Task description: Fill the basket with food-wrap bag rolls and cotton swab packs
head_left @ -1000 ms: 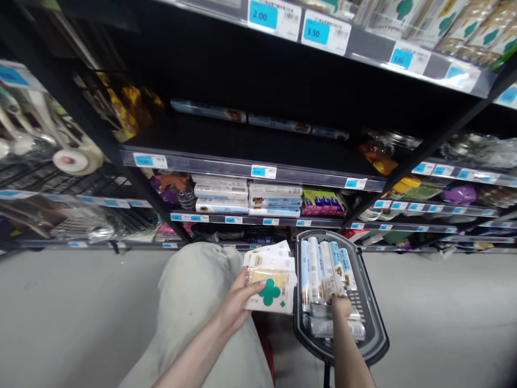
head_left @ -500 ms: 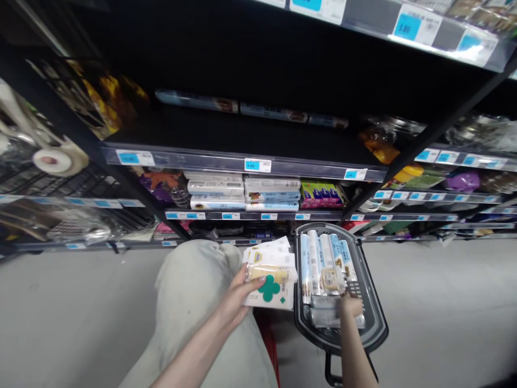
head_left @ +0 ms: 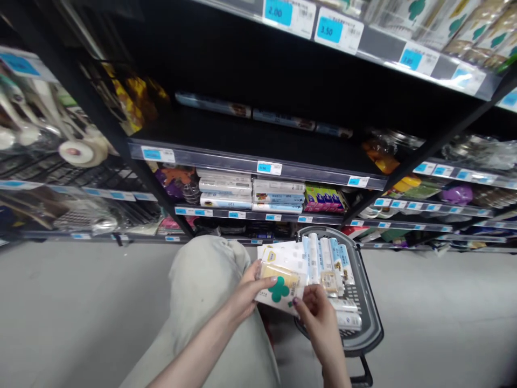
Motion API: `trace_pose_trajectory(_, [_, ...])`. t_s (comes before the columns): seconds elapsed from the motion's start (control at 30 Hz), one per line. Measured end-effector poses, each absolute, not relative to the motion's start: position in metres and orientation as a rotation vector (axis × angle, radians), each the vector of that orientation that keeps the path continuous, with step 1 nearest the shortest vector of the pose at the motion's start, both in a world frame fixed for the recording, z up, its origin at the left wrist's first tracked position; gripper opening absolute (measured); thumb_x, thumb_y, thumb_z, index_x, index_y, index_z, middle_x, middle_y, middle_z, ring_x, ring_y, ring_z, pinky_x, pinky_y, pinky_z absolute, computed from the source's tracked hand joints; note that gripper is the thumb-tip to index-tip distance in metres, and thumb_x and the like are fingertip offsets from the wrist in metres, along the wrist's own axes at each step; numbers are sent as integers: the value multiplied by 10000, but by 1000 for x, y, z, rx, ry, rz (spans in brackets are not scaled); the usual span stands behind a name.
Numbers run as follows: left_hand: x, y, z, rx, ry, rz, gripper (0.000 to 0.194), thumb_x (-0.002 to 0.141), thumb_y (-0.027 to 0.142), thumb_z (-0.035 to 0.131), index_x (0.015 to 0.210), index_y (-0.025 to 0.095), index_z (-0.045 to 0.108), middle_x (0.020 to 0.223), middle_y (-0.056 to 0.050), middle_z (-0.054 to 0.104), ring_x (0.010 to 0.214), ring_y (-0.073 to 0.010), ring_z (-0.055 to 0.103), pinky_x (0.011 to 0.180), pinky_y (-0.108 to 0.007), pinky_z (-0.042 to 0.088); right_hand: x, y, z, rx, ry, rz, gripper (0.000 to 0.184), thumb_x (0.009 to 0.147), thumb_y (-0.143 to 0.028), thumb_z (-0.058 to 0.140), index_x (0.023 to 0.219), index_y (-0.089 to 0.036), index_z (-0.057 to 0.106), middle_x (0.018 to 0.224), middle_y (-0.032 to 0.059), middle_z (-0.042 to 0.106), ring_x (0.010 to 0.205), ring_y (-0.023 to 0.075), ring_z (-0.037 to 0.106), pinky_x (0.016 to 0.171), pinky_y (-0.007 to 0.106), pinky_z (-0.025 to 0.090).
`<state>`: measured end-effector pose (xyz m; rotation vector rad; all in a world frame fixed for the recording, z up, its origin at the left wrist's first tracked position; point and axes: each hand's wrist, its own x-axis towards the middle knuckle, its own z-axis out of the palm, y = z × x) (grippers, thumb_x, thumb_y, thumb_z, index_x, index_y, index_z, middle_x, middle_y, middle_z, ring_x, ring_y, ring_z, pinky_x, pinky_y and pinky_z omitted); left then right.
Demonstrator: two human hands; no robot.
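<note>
Step, it seems: holding flat packs (head_left: 280,286) | left hand (head_left: 245,293) closed on them | right hand (head_left: 322,315) nearly closed, likely pinching their corner | next move likely needs soft fingers

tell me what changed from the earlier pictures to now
The right hand let go of the small packet, now lying on the rolls in the basket, and moved left to touch the lower right of the white packets. These shifted right, over the basket's edge. The left hand still holds them; the rolls look unmoved.
</note>
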<state>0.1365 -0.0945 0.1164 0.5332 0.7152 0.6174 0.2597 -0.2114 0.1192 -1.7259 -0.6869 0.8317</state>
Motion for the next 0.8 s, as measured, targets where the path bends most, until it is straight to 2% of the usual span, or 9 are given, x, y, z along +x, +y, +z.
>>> trace_pose_trajectory(0.17, [133, -94, 112, 540, 695, 696, 558, 541, 140, 824, 1022, 147, 542, 1005, -109, 706, 924, -258, 671, 751, -291, 522, 237, -197, 118, -1653, -541, 844, 371, 640, -489, 722, 733, -185, 529, 555, -20, 577, 463, 106, 459, 419, 205, 348])
trace_pose_trajectory(0.4, [133, -94, 114, 387, 744, 669, 343, 695, 282, 744, 956, 139, 574, 892, -105, 721, 820, -237, 694, 683, -289, 551, 232, -201, 117, -1604, -552, 718, 348, 709, -481, 671, 849, -167, 612, 615, -10, 607, 484, 112, 486, 432, 214, 390])
trace_pose_trajectory(0.53, [131, -93, 114, 438, 675, 651, 411, 663, 290, 767, 976, 140, 546, 880, -104, 712, 713, -240, 695, 565, -310, 566, 241, -209, 120, -1625, -452, 644, 367, 708, -473, 677, 895, -168, 595, 708, -1, 618, 497, 98, 481, 451, 214, 414])
trace_pose_trajectory(0.67, [127, -93, 115, 513, 670, 615, 493, 639, 313, 774, 1016, 148, 502, 948, -122, 690, 678, -262, 679, 437, -359, 562, 247, -221, 139, -1685, -286, 213, 371, 729, -479, 654, 917, -169, 579, 788, 25, 603, 581, 124, 518, 470, 223, 426])
trace_pose_trajectory(0.8, [129, -95, 115, 588, 696, 630, 505, 634, 326, 777, 1020, 154, 500, 990, -124, 683, 676, -246, 670, 442, -345, 556, 236, -221, 153, -1832, -668, -513, 150, 783, -270, 650, 898, -188, 600, 744, 38, 575, 618, 151, 524, 538, 272, 416])
